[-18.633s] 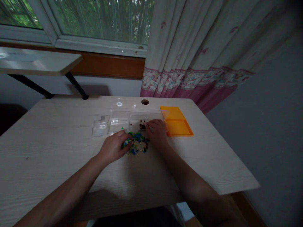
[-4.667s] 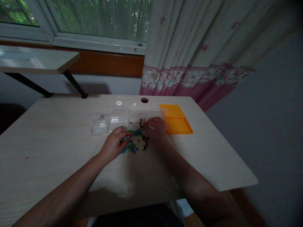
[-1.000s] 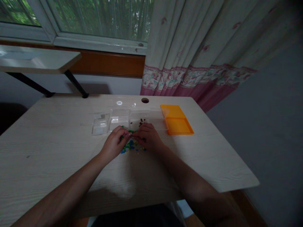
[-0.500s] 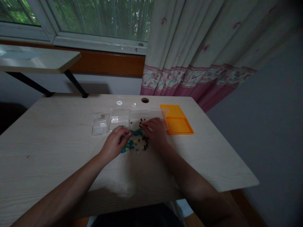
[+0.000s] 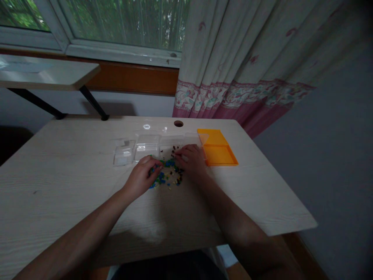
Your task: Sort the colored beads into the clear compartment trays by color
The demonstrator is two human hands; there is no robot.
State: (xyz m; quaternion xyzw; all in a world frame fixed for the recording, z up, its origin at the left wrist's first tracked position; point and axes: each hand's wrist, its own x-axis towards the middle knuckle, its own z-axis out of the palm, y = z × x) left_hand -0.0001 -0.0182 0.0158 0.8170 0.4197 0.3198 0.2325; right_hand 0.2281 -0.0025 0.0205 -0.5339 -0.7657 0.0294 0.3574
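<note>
A small heap of tiny beads (image 5: 168,175), blue, green, yellow and dark, lies on the pale wooden table (image 5: 72,182). My left hand (image 5: 141,177) rests at the heap's left edge with its fingers curled onto the beads. My right hand (image 5: 190,159) sits at the heap's right, fingertips pinched together over the clear compartment tray (image 5: 147,149), where a few dark beads (image 5: 174,148) lie. What the pinch holds is too small to see.
An orange lid or tray (image 5: 217,148) lies right of the clear tray. A round cable hole (image 5: 178,123) is near the table's far edge. A second table (image 5: 43,76) stands at the back left, a window and curtain (image 5: 247,58) behind.
Within the last second my right hand left the middle of the heap, where it met my left hand, and went back and right to the clear tray. My left hand stayed put.
</note>
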